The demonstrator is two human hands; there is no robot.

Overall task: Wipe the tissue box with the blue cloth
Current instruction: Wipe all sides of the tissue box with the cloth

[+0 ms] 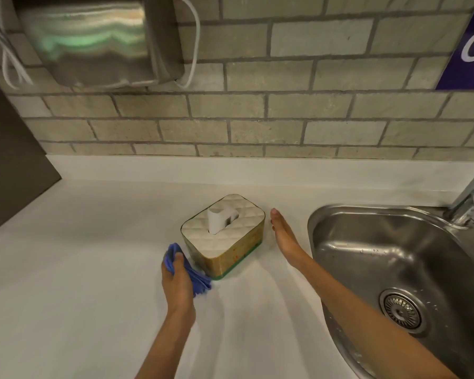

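Left hand (177, 280) clenched on blue cloth (196, 277), pressed to tissue box (225, 236) near corner; right hand (283, 236) flat, empty, just beside. Side wipe underway; top next, probably.

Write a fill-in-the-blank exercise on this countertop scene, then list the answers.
1. The left hand grips the ____ cloth.
2. The cloth touches the tissue box's ____ side.
3. The right hand, flat and empty, lies between the box and the ____.
4. A white ____ sticks up from the box.

Answers: blue; left; sink; tissue
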